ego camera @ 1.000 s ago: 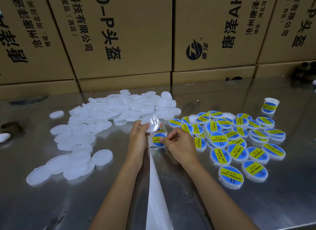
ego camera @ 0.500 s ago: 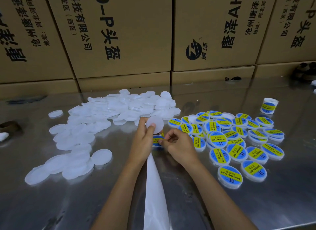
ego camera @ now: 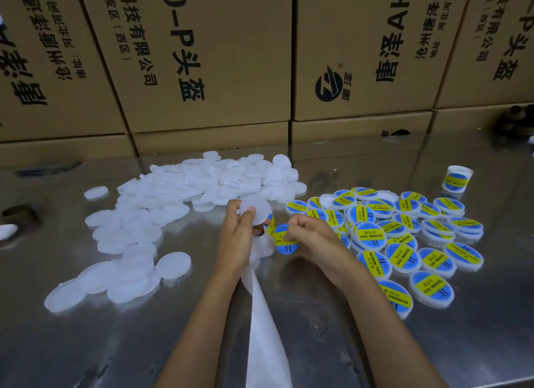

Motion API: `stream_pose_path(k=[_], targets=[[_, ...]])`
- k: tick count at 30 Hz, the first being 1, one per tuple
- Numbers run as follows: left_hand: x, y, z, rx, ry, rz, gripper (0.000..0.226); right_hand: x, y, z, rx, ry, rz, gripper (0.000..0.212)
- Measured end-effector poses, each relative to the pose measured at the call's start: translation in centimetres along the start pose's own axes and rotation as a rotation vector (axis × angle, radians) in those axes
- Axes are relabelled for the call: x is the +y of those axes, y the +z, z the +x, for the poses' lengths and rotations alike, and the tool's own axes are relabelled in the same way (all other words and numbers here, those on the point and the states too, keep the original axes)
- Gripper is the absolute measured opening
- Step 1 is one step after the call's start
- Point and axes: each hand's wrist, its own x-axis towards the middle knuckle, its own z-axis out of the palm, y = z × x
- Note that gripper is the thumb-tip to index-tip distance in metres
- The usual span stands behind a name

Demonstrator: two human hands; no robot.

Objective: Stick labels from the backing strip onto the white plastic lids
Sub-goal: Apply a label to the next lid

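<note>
A round blue-and-yellow label [ego camera: 284,240] is pinched between the curled fingers of the right hand [ego camera: 310,237], just above the metal table [ego camera: 318,315]. A blank white lid [ego camera: 255,210] is gripped by the fingers and thumb of the left hand [ego camera: 238,234], just beside the label. The white backing strip [ego camera: 264,330] is held under the left hand and trails toward the viewer. Unlabelled lids [ego camera: 161,214] are heaped at left; labelled lids [ego camera: 404,243] are spread at right. Cardboard boxes [ego camera: 202,55] are stacked behind the table.
</note>
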Motion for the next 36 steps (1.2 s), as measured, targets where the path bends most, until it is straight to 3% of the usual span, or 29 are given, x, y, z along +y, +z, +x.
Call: stream_pose_path(k=[4,8,11,13,24,36], targets=[[0.1,-0.3,0.2,0.045,-0.035,-0.051,0.006,-0.6,-0.5,-0.1,-0.003,-0.027,0.352,0.027],[1.0,-0.9,-0.5,0.010,0.008,-0.116,0.008,-1.0,-0.6,-0.1,0.052,-0.046,0.486,0.018],[1.6,-0.9,-1.1,-0.113,0.030,-0.176,0.038,-1.2,-0.4,0.0,0.067,-0.081,0.502,0.015],[2.0,-0.6,-1.4,-0.172,0.036,-0.209,0.045,-1.3,-0.3,-0.1,0.066,-0.102,0.505,0.016],[2.8,-0.2,-1.8,-0.155,-0.053,-0.311,0.026,-1.8,0.6,-0.5,0.159,-0.121,0.371,0.019],[3.0,0.1,-1.6,-0.234,-0.108,-0.390,0.041,-2.1,1.3,-0.6,0.261,-0.138,0.318,0.023]])
